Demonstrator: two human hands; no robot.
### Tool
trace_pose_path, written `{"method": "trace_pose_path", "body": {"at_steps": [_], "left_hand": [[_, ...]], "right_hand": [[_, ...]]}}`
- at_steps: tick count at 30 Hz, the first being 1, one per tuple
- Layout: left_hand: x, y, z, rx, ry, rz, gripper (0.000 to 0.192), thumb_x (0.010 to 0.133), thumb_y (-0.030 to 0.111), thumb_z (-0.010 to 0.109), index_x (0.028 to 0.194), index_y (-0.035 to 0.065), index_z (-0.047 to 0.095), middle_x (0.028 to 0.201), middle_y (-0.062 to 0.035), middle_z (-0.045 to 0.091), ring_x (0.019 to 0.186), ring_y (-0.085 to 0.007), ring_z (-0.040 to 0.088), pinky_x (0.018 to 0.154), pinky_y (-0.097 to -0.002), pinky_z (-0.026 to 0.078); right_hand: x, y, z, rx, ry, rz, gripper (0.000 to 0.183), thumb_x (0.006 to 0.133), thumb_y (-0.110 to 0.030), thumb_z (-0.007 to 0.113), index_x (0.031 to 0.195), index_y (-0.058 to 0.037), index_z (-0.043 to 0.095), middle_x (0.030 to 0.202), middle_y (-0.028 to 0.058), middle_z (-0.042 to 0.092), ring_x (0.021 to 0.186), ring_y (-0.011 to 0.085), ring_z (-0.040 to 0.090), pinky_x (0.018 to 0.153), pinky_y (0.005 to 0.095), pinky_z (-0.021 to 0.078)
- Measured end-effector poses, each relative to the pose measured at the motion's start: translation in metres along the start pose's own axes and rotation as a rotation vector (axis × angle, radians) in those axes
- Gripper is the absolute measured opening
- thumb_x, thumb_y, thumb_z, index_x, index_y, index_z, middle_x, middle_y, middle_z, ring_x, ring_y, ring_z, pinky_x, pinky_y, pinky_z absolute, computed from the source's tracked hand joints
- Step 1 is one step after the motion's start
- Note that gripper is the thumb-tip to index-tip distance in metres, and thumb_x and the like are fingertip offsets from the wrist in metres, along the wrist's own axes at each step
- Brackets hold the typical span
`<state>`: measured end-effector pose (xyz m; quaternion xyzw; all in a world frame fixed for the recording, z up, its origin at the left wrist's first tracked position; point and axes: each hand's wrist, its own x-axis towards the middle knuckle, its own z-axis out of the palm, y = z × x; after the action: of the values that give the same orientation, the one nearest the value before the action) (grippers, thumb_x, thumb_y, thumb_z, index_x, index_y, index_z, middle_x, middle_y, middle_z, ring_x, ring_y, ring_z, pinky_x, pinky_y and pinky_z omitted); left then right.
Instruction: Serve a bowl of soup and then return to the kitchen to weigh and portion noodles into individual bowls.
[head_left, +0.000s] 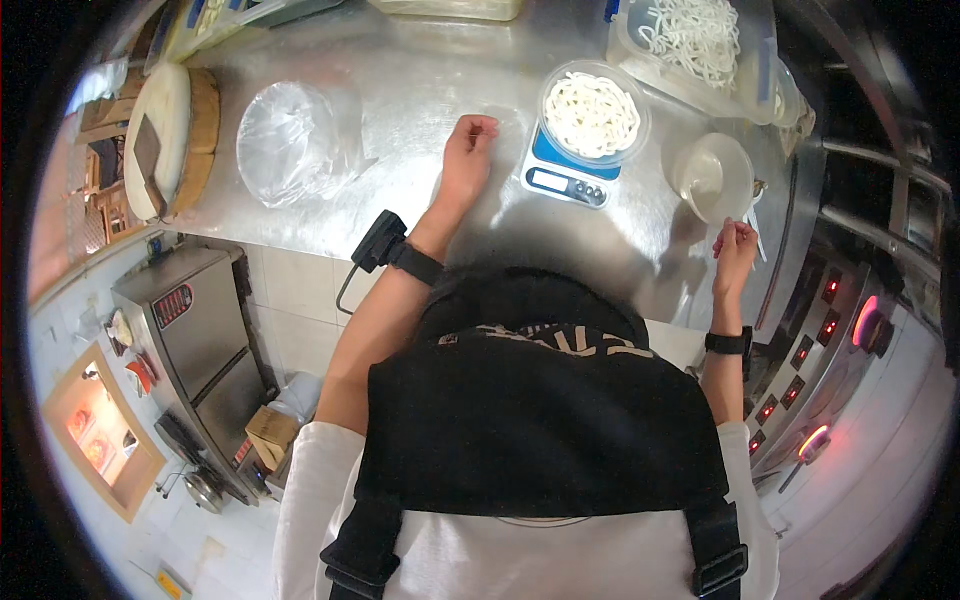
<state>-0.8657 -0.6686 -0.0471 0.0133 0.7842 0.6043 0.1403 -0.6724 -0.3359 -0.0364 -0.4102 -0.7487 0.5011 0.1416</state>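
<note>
My left hand (469, 154) hovers over or rests on the steel table, left of a kitchen scale (568, 186). Its fingers curl loosely, and I make out nothing in them. On the scale stands a round clear plastic bowl (551, 139) full of thick white noodles (591, 114). My right hand (735, 251) is at the near rim of a second clear plastic bowl (712, 178), which looks empty. Its fingertips meet that rim in the picture; whether they grip it cannot be told.
A large plastic tub (750, 94) of white noodles stands at the back right. Left are a bag-lined container (285, 146) and a round chopping block (169, 142) bearing a cleaver (148, 157). Glowing burners (814, 442) lie beyond the table's right edge, and a steel cabinet (191, 315) at lower left.
</note>
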Motion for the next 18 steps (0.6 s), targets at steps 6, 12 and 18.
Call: {"method": "trace_pose_path", "body": {"at_steps": [6,12,18], "left_hand": [[0.001,0.02,0.023,-0.112,-0.173,-0.159,0.021,0.089,0.019,0.039,0.097,0.0003,0.046,0.083,-0.009,0.056,0.075,-0.0135,0.052,0.07,-0.0256,0.043],[0.005,0.028,0.037,-0.042,-0.232,-0.179,0.031,0.088,0.028,0.04,0.102,0.0001,0.044,0.084,-0.0101,0.057,0.073,-0.0151,0.053,0.069,-0.0267,0.043],[0.012,0.024,0.054,0.061,-0.226,-0.133,0.032,0.082,0.018,0.044,0.106,-0.0036,0.04,0.072,-0.0154,0.059,0.06,-0.0219,0.058,0.061,-0.0324,0.047]], "right_hand": [[0.032,0.006,-0.004,0.032,0.013,0.23,0.029,0.078,-0.024,0.062,0.072,-0.0009,0.045,0.054,0.0038,0.047,0.041,0.0088,0.044,0.036,0.0219,0.0328],[0.057,0.021,-0.015,-0.025,0.056,0.157,0.023,0.076,-0.017,0.062,0.067,0.0,0.05,0.053,0.0043,0.051,0.041,0.0097,0.046,0.036,0.0218,0.0347],[0.058,-0.002,-0.028,-0.091,-0.033,0.073,0.014,0.079,-0.012,0.054,0.073,0.0009,0.051,0.062,0.0084,0.058,0.045,0.0126,0.053,0.041,0.0221,0.0388]]}}
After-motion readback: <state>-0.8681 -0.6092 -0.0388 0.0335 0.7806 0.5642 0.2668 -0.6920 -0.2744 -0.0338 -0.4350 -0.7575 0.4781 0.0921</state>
